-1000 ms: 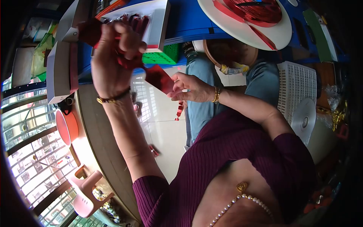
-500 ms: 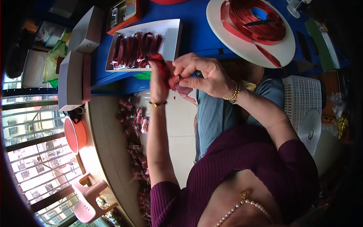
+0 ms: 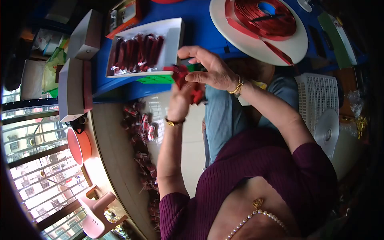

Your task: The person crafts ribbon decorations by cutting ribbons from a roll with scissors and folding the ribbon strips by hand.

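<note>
At my eight o'clock, daylight glares through a barred window (image 3: 50,171) near a pink chair (image 3: 93,221). The blue bench (image 3: 197,30) spans my twelve; pale floor (image 3: 193,154) shows toward six.

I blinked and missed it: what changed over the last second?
The left hand, holding the ribbon, has swung right, closer to the right hand, whose fingers have opened from their pinch on it; whether any contact remains is unclear. The box and roll stayed put.
</note>
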A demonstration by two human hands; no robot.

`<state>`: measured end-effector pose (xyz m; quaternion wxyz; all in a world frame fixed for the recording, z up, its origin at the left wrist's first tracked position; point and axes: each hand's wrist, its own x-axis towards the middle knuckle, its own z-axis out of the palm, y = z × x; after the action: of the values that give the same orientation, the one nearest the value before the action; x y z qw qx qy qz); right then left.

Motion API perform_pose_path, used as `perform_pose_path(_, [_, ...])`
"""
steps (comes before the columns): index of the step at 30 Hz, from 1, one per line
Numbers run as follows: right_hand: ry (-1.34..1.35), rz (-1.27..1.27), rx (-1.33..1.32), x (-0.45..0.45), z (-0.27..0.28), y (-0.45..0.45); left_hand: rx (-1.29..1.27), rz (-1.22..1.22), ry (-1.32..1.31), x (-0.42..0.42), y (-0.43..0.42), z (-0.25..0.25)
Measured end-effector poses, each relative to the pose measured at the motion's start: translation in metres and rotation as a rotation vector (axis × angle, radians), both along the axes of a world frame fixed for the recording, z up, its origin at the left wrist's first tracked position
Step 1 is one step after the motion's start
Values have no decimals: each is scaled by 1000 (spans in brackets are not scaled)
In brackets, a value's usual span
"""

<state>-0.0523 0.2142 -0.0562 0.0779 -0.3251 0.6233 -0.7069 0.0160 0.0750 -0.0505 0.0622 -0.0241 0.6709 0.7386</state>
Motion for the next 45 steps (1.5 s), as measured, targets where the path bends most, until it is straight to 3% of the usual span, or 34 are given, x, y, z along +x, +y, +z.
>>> perform_pose_path(1, [-5,35,-2,4,-11,2,-81,58,131,0,-1,7])
perform_pose_path(2, [-4,71,-5,8,-21,3,140,21,-28,-1,-7,17])
perform_pose_path(3, [-252,240,15,22,-22,7,118,52,76,-5,-10,22])
perform_pose_path(5, [-49,285,203,37,-56,0,413,8,39,-10,-19,31])
perform_pose_path(8, [-325,365,111,61,-67,-7,800,-59,35,-17,-31,51])
perform_pose_path(10, [-304,341,97,70,-79,-9,830,-102,100,-22,-49,58])
perform_pose_path(12, [-470,368,79,76,-80,-6,840,-99,153,-28,-70,59])
perform_pose_path(15, [-431,368,43,76,-67,2,895,-114,178,-37,-96,57])
perform_pose_path(17, [-518,411,-12,73,-41,8,807,47,204,-44,-114,42])
perform_pose_path(19, [-237,422,91,65,-20,13,693,228,213,-49,-124,24])
perform_pose_path(21, [-266,424,102,58,-3,11,615,186,179,-53,-127,3])
perform_pose_path(23, [154,254,13,47,8,4,517,155,169,-53,-114,-17])
perform_pose_path(24, [200,218,39,42,15,3,493,257,124,-53,-105,-27])
perform_pose_path(25, [203,165,-21,36,19,-2,446,234,22,-49,-100,-32])
perform_pose_path(26, [205,111,-83,30,23,-8,390,379,-23,-47,-78,-28])
perform_pose_path(28, [55,85,-150,15,19,-16,367,252,0,-39,-54,-25])
perform_pose_path(30, [-54,48,-201,4,16,-24,452,279,8,-35,-30,-21])
perform_pose_path(31, [-44,43,-202,2,17,-25,423,-13,4,-30,-38,-22])
perform_pose_path(33, [-276,-34,-105,0,21,-26,363,72,76,-21,-17,-12])
perform_pose_path(34, [-200,-48,-148,-2,15,-29,461,252,23,-19,-4,-7])
perform_pose_path(38, [-151,-90,-103,-2,7,-27,569,319,2,-8,7,-8])
perform_pose_path(40, [-129,-126,-51,0,10,-24,42,-72,89,-5,-8,-15])
perform_pose_path(42, [-73,-79,-66,-3,-2,-20,66,18,-119,-4,-9,-6])
perform_pose_path(44, [-51,-10,-57,3,-9,-12,137,155,-77,-2,-8,13])
perform_pose_path(45, [-113,123,-40,9,-18,-9,157,98,61,-9,-18,9])
